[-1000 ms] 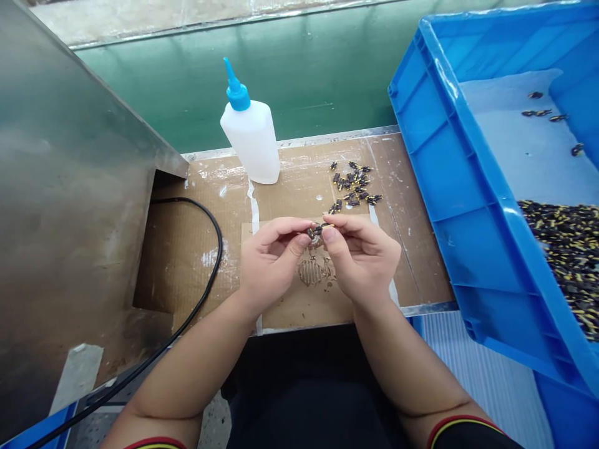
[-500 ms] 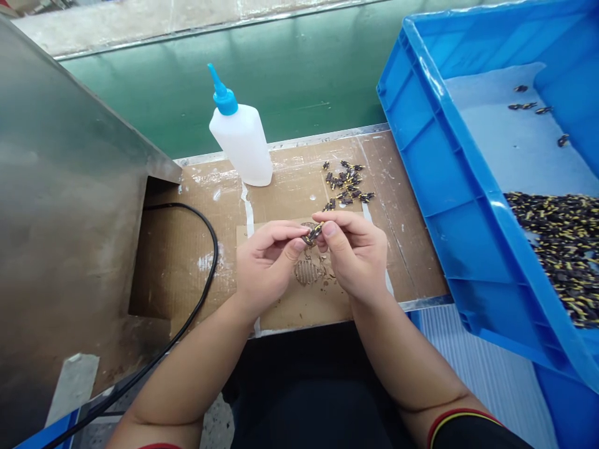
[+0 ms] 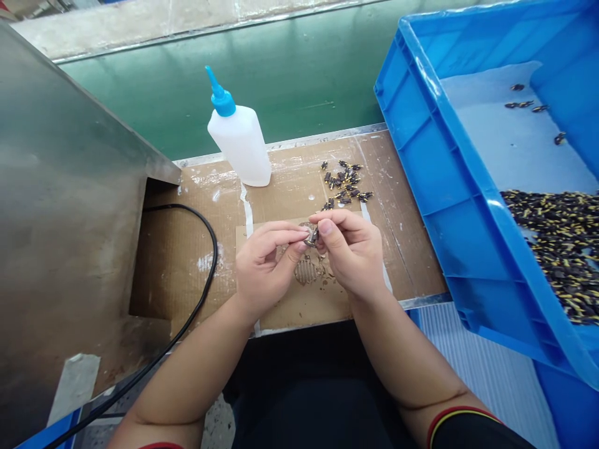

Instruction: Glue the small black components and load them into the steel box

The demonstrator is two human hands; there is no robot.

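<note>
Pinching a small black-and-yellow part (image 3: pixel 312 236) from both sides, left hand (image 3: pixel 264 265) and right hand (image 3: pixel 350 255) curled and meeting above a stained cardboard sheet (image 3: pixel 281 308). Lying just beyond, a loose cluster of matching parts (image 3: pixel 346 182); standing far left of it, a white squeeze bottle (image 3: pixel 239 146); sitting right, a blue plastic crate (image 3: pixel 421 125) holding many more.

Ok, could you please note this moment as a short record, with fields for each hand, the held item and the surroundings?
Left: the left hand pinches a small black-and-gold part
Right: the right hand pinches the same part from the other side
Surface: stained cardboard
Nearby: loose parts, a white squeeze bottle with a blue nozzle
Far right: a blue plastic crate holding a heap of parts
</note>
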